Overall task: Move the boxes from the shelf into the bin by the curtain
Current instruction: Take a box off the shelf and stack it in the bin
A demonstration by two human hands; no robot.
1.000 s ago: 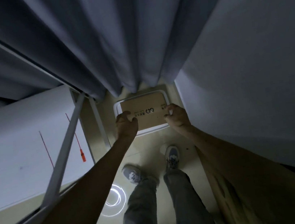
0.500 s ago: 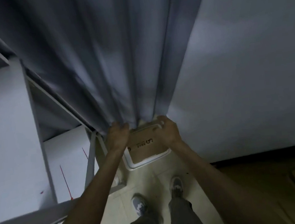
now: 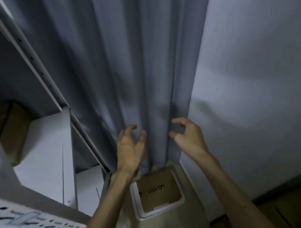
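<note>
Apparently empty hands (image 3: 130, 147) above binned box (image 3: 159, 192)

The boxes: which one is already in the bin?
The box with dark print, in the white bin under the curtain; the other box sits on the shelf.

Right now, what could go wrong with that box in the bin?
1. The curtain hangs down over the far edge of the bin, so the next box might snag the cloth.
2. The box already fills most of the bin, so another one may sit high and tip out.
3. The room is dim, so the box on the shelf is hard to see, and both hands, left and right, are empty.
</note>
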